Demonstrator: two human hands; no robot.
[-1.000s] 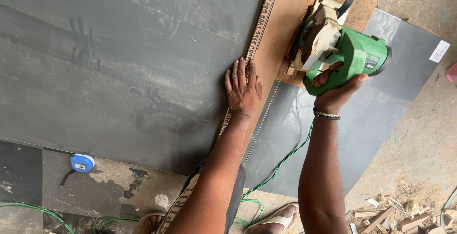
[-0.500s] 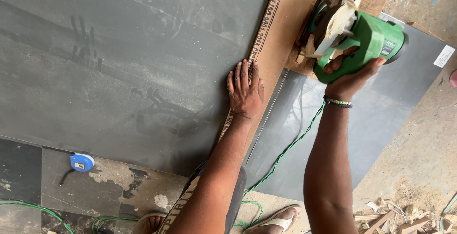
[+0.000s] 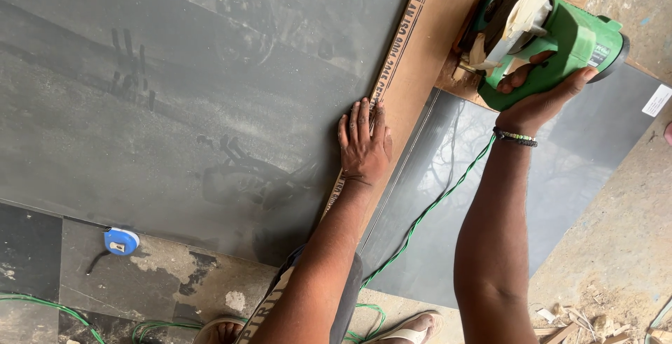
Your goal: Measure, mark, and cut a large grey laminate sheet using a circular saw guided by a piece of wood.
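Observation:
My right hand [image 3: 539,99] grips the handle of a green circular saw [image 3: 546,32], which rests on a brown wooden board [image 3: 427,57] at the upper right. My left hand [image 3: 364,141] lies flat, fingers spread, pressing on the edge where the board meets a large dusty grey sheet [image 3: 175,99]. A beaded bracelet sits on my right wrist. A green cord [image 3: 427,214] runs down from the saw between my arms.
A second glossy grey panel [image 3: 560,197] lies under the board at the right. A blue tape measure [image 3: 120,241] sits on the patchy floor at lower left. Green cable [image 3: 49,305] trails along the bottom; my sandalled feet [image 3: 413,330] and wood scraps [image 3: 588,323] are at lower right.
My right hand has pushed the saw further up along the board, away from me. My left hand has stayed pressed on the same spot.

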